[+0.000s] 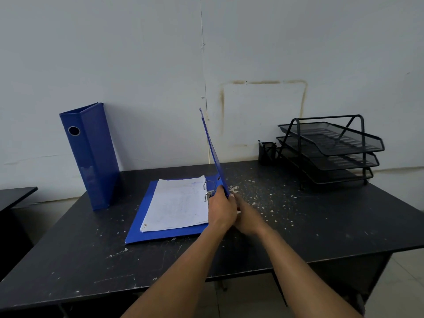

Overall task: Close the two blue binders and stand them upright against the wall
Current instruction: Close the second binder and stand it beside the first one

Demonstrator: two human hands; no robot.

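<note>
Binders number two, both blue: the closed binder (89, 154) stands upright at the back left of the surface (298, 226), leaning against the wall (137, 65), while the open binder (165, 226) lies flat mid-surface with one stack of paper (179, 205) on its two metal rings (207, 189). Its front cover (213, 148) is raised near vertical. The left hand (221, 208) grips that cover's lower edge by the spine; the right hand (246, 218) sits just behind it, blurred, so its grip I cannot tell. Risk as I judge it: swinging the cover over could catch loose sheet corners, creasing them. One three-tier mesh tray (330, 148) and one pen cup (266, 152) stand back right, well apart
</note>
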